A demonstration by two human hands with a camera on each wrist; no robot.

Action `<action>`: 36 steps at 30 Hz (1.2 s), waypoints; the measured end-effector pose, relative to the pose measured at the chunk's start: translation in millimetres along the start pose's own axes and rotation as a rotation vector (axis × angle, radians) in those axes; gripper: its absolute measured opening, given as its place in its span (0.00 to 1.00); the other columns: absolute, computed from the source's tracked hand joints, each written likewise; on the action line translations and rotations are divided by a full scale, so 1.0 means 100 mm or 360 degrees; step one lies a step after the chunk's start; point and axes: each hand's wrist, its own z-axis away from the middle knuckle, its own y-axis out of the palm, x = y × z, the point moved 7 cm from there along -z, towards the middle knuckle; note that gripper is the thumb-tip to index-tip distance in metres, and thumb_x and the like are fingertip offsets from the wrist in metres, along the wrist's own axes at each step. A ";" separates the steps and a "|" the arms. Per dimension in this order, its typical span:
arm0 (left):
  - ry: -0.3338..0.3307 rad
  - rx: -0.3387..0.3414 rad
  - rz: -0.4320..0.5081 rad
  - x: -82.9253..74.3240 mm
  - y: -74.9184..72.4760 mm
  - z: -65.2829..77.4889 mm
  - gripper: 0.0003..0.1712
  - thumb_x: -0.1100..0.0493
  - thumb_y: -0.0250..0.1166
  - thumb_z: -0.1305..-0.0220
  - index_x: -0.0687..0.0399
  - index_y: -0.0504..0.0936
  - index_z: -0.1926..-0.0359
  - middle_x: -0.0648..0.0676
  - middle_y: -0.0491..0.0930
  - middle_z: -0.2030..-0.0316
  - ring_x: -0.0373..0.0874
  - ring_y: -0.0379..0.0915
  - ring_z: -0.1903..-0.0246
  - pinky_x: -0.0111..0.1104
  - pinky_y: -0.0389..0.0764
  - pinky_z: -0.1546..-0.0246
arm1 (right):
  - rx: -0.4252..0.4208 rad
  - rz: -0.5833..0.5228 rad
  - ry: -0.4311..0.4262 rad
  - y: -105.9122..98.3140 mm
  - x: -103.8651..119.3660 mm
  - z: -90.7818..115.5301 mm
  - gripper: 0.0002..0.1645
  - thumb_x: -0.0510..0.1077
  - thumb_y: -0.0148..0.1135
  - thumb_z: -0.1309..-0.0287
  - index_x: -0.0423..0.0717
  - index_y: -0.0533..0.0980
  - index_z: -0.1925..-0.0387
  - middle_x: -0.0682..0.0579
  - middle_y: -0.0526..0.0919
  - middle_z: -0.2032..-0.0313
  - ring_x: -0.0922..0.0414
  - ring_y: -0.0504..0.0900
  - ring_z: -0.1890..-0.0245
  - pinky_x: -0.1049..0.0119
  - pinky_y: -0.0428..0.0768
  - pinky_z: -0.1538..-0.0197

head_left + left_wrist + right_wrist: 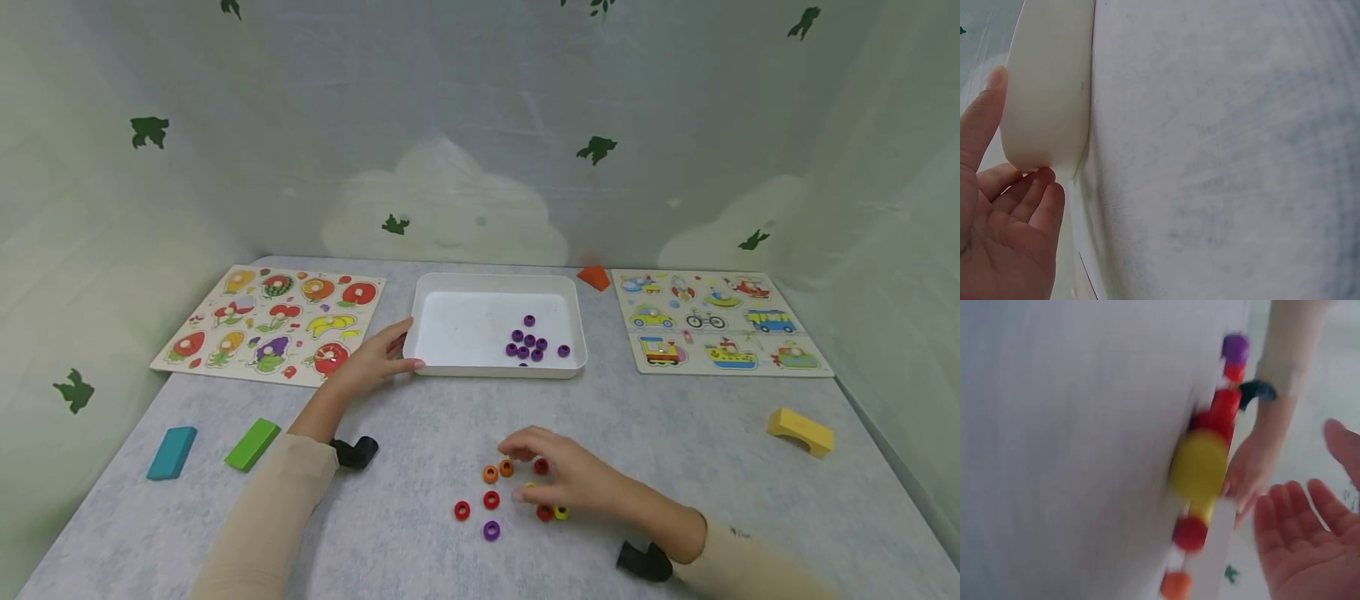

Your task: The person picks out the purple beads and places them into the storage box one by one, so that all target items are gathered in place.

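A shallow white tray [495,372] stands at the middle back of the table, several purple beads [529,341] in its right half. My left hand [372,360] holds the tray's near left corner, thumb on the front and fingertips against the end wall. Nearer to me, loose ring-shaped beads lie on the tabletop: red beads [491,500], orange beads [491,474], yellow beads [561,513] and one purple bead [491,531]. Just over their right side hovers my right hand [570,473], thumb and fingers apart, nothing visible between them. It partly hides some beads.
A fruit puzzle board [300,312] lies at the back left, a vehicle puzzle board [697,308] at the back right. Blocks are spread around: blue [172,453], green [252,444], yellow arch [801,432] and orange [594,277]. Fabric walls [480,125] enclose the table.
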 end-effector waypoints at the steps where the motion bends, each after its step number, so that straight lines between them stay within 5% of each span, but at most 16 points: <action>1: -0.0001 -0.0001 -0.0005 0.00 0.00 0.00 0.51 0.42 0.63 0.61 0.46 0.45 0.38 0.48 0.44 0.39 0.40 0.45 0.42 0.35 0.54 0.46 | 0.0054 0.0001 -0.0007 0.07 0.02 0.02 0.25 0.48 0.60 0.56 0.49 0.66 0.54 0.55 0.71 0.57 0.59 0.70 0.60 0.69 0.70 0.58; 10: -0.0003 0.0002 0.0001 0.03 0.00 -0.01 0.51 0.44 0.63 0.60 0.47 0.45 0.38 0.49 0.44 0.39 0.40 0.44 0.42 0.35 0.54 0.46 | 0.0363 0.0053 -0.0188 0.52 0.10 0.08 0.15 0.48 0.56 0.52 0.53 0.70 0.59 0.64 0.71 0.60 0.71 0.67 0.59 0.78 0.67 0.55; 21: 0.0018 -0.0007 0.0000 0.03 0.01 -0.01 0.51 0.44 0.63 0.60 0.48 0.45 0.38 0.50 0.44 0.39 0.41 0.44 0.42 0.35 0.54 0.46 | 0.0381 0.0176 -0.0242 0.60 0.10 0.08 0.07 0.46 0.53 0.49 0.55 0.72 0.66 0.67 0.72 0.66 0.74 0.67 0.65 0.84 0.65 0.60; 24: 0.0018 -0.0011 0.0005 0.03 0.02 -0.01 0.51 0.45 0.64 0.60 0.49 0.45 0.38 0.50 0.44 0.39 0.42 0.45 0.42 0.36 0.54 0.46 | 0.0309 0.0126 -0.0209 0.47 0.11 0.04 0.08 0.45 0.54 0.50 0.54 0.72 0.65 0.65 0.72 0.66 0.73 0.68 0.65 0.82 0.68 0.62; 29: -0.0010 -0.0014 -0.0008 0.03 0.01 -0.01 0.51 0.44 0.64 0.60 0.46 0.45 0.38 0.48 0.44 0.39 0.40 0.44 0.42 0.35 0.54 0.46 | -0.0002 0.0036 -0.0133 -0.01 0.05 -0.16 0.10 0.42 0.57 0.53 0.50 0.73 0.64 0.63 0.74 0.65 0.67 0.71 0.66 0.74 0.73 0.65; 36: 0.0001 0.0001 0.0018 0.03 0.01 -0.03 0.51 0.45 0.64 0.60 0.47 0.45 0.38 0.49 0.43 0.39 0.40 0.44 0.42 0.34 0.54 0.46 | -0.0483 0.0044 0.0148 -0.75 -0.37 -0.50 0.12 0.42 0.57 0.54 0.49 0.74 0.63 0.60 0.75 0.67 0.65 0.73 0.67 0.69 0.74 0.62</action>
